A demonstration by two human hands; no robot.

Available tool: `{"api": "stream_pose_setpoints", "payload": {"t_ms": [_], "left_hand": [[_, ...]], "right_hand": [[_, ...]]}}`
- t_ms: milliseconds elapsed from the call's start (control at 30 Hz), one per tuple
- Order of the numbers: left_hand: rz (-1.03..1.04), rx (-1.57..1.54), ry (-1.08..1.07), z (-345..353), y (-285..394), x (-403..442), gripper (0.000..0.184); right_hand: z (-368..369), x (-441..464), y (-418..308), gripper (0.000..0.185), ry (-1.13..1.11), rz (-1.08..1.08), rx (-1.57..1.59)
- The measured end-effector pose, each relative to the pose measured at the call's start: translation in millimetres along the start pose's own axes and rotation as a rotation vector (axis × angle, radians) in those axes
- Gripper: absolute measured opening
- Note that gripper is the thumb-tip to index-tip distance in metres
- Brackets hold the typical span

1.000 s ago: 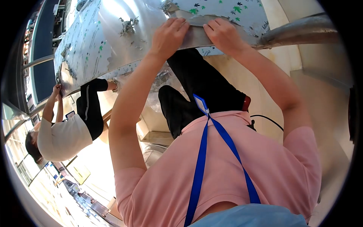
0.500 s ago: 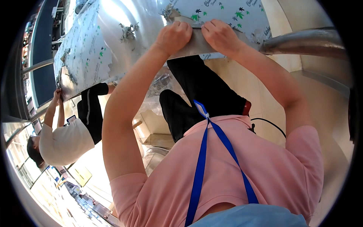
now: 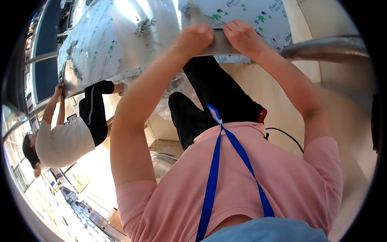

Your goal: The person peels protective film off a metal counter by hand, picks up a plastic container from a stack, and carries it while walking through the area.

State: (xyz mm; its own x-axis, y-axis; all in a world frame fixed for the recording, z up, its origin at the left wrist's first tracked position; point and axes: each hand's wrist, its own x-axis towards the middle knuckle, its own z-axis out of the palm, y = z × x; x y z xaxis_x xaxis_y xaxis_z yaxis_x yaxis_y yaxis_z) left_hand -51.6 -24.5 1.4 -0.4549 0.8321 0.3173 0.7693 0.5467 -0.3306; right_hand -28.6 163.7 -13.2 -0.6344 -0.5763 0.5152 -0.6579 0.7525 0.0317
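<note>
A metal surface (image 3: 161, 42) stretches before me, partly covered by pale protective film (image 3: 252, 10) printed with green and black leaves. At its near edge, my left hand (image 3: 196, 38) is closed, fingers curled down at the edge of the film. Close to its right, my right hand (image 3: 242, 38) is closed in the same way, thumb side toward the left hand. A strip of bare metal shows between them. My fingertips are mostly hidden, and the film in them shows only in part. Crumpled film scraps (image 3: 145, 26) lie on the surface.
A thick metal tube (image 3: 322, 50) runs off to the right of the surface. On the left, a person in a pale shirt (image 3: 66, 141) has their hands at the same surface's edge. Clear plastic wrap (image 3: 171, 90) lies below, beside my legs.
Both my hands have shifted slightly right in view, still closed at the film's edge. The other person appears a little further left and higher.
</note>
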Motion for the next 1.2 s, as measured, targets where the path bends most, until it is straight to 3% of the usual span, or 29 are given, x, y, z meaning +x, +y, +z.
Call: {"api": "stream_pose_setpoints", "payload": {"t_ms": [67,100,133,167,200,233,267,333,400,467,567,633,667,733,767,900,1033,1200], "left_hand": [[0.042,-0.015,0.007,10.0,0.5,0.1,0.006],[-0.036,-0.069,0.04,11.7,-0.2,-2.2,0.007],[-0.126,-0.113,-0.016,10.2,2.6,-5.9,0.013],[-0.186,-0.357,-0.058,28.8,6.9,-9.7,0.013],[-0.223,-0.28,0.002,33.8,-5.5,-7.1,0.012],[-0.199,-0.152,0.078,30.8,-8.3,7.2,0.011],[-0.176,-0.079,0.082,33.9,-4.0,10.5,0.011],[-0.242,-0.095,-0.118,18.3,7.6,15.3,0.013],[-0.406,-0.227,-0.337,10.2,2.6,26.4,0.016],[-0.692,-0.412,-0.034,15.9,-6.7,23.0,0.029],[-1.243,-0.732,0.387,-19.5,-23.9,0.7,0.05],[-1.542,-0.953,0.605,-15.2,-33.7,-13.2,0.06],[-1.578,-1.285,0.679,-36.0,-39.8,-22.2,0.058],[-1.547,-1.981,0.806,-82.0,-45.4,-41.7,0.054],[-1.523,-1.967,0.819,-91.3,-46.0,-46.9,0.039],[-1.474,-1.912,0.933,-85.5,-44.6,-68.6,0.015],[-1.567,-1.802,1.04,-101.3,-39.4,-84.3,0.013],[-1.467,-1.797,1.134,-69.3,-40.3,-97.9,0.012]], "right_hand": [[1.2,1.2,5.4,0.015,-0.068,-0.018,0.064],[13.1,4.5,7.6,0.003,0.101,-0.079,0.047],[10.7,2.6,0.4,0.004,-0.024,0.003,0.113],[9.2,-2.2,5.4,0.008,-0.072,0.015,0.237],[7.6,4.6,3.7,0.016,-0.054,-0.037,0.151],[39.5,-4.9,22.0,0.02,0.175,-0.144,0.029],[42.8,-10.4,23.2,0.022,-0.067,0.043,0.127],[15.0,1.1,15.4,0.022,-0.208,0.056,0.073],[18.3,6.1,22.7,0.021,-0.182,0.053,0.081],[19.8,20.9,34.5,0.02,-0.291,0.165,0.129],[14.6,53.4,26.4,0.013,-0.128,0.341,0.473],[0.1,81.0,-0.1,0.011,-0.188,0.614,1.094],[-8.2,94.0,-14.9,0.01,-0.227,0.747,1.4],[-12.8,108.8,-38.6,0.011,-0.3,0.728,1.661],[-11.4,114.9,-46.6,0.011,-0.337,0.718,1.792],[5.5,128.6,-66.4,0.013,-0.458,0.689,1.87],[-1.3,137.7,-94.2,0.012,-0.425,0.759,1.789],[-2.6,145.7,-103.0,0.012,-0.261,0.712,1.658]]}}
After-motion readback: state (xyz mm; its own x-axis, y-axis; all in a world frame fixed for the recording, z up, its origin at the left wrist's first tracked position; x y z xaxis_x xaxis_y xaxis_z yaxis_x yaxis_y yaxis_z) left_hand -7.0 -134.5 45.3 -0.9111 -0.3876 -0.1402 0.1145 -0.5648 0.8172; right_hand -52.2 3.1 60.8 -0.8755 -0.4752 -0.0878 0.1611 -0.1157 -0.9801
